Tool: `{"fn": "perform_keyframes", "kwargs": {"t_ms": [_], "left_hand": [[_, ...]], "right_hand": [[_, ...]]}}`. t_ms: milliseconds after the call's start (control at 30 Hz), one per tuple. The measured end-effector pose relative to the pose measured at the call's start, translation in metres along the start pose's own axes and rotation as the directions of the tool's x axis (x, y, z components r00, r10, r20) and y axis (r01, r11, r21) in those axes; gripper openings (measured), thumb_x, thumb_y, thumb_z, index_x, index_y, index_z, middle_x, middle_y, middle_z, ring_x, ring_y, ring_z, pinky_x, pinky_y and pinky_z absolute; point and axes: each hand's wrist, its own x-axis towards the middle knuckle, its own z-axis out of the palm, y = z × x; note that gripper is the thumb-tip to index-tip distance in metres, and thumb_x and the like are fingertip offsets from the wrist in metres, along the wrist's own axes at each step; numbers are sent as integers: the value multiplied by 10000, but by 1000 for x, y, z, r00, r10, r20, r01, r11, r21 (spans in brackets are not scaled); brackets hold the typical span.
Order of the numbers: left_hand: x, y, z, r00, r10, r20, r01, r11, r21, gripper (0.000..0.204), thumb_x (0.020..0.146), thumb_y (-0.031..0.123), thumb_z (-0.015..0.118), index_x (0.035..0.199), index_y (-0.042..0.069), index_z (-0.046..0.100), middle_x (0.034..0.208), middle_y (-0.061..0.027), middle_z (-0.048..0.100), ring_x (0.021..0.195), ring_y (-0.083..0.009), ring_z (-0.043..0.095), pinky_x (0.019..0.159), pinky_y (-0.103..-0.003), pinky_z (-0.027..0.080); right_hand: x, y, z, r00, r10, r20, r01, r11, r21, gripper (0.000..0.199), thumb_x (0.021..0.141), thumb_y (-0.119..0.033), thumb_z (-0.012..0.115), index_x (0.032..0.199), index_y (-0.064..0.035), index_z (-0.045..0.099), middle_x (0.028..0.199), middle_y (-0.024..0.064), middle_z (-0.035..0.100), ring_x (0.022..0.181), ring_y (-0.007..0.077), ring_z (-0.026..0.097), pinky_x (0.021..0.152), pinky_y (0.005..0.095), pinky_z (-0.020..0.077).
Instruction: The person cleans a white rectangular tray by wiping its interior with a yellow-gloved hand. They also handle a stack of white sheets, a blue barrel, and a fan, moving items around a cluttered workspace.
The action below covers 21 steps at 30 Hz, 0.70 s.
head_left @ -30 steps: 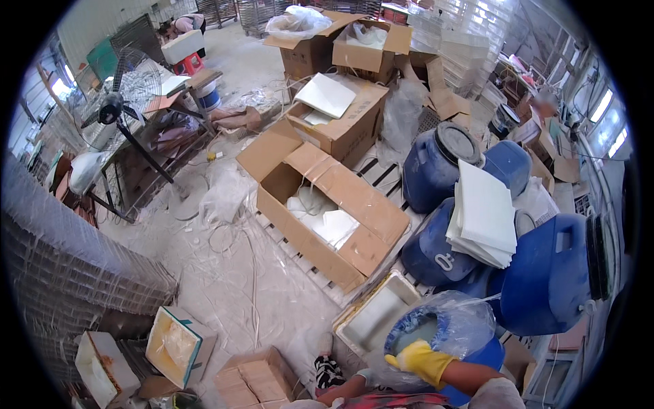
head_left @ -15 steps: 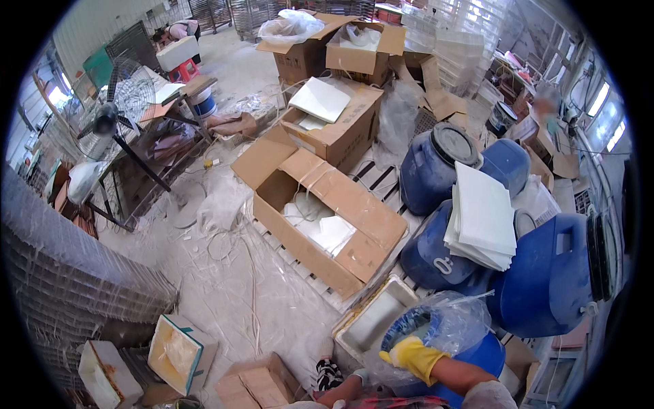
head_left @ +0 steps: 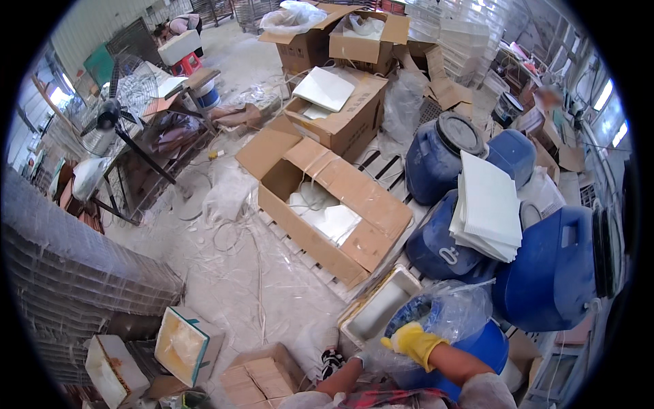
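At the lower right, my right hand (head_left: pixel 412 343), in a yellow rubber glove, is closed on the edge of a clear plastic bag (head_left: pixel 470 310). That bag lines an open blue barrel (head_left: pixel 492 351) and hangs loosely over its rim. Something dark blue shows down inside, but I cannot make out what it is. My left hand (head_left: pixel 362 358) reaches to the near left side of the bag. A pale patch shows at its wrist, while its fingers are hidden by the plastic. A white foam box (head_left: pixel 373 312) stands just beyond the bag.
Beyond sits a long open carton (head_left: pixel 351 249) on a pallet. Blue drums (head_left: pixel 545 269) crowd the right, one bearing a stack of white sheets (head_left: pixel 487 208). Foam boxes (head_left: pixel 182 346) and a closed carton (head_left: pixel 262 378) lie lower left. A standing fan (head_left: pixel 107 114) and a bent-over person (head_left: pixel 182 27) are farther off.
The view has shifted slightly, so the scene sits a little to the right. My right hand keeps its hold on the bag; my left forearm shows more.
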Motion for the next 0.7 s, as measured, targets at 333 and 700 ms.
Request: {"fn": "perform_keyframes", "kwargs": {"t_ms": [333, 700], "left_hand": [[-96, 459, -223, 388, 792, -471, -376, 603, 704, 597, 856, 321, 454, 1396, 215, 223, 970, -237, 592, 889, -354, 583, 770, -450, 450], [-256, 642, -263, 137, 929, -345, -234, 369, 900, 570, 808, 229, 511, 1353, 191, 349, 966, -243, 598, 856, -364, 594, 753, -425, 462]], "right_hand": [[12, 3, 3, 997, -33, -71, 32, 999, -13, 645, 868, -565, 281, 1071, -62, 629, 1113, 144, 597, 1068, 308, 544, 931, 379, 379], [18, 2, -1, 994, -26, -108, 24, 1000, -16, 617, 860, -560, 313, 1023, -70, 649, 1044, 138, 627, 1003, 299, 580, 879, 379, 415]]}}
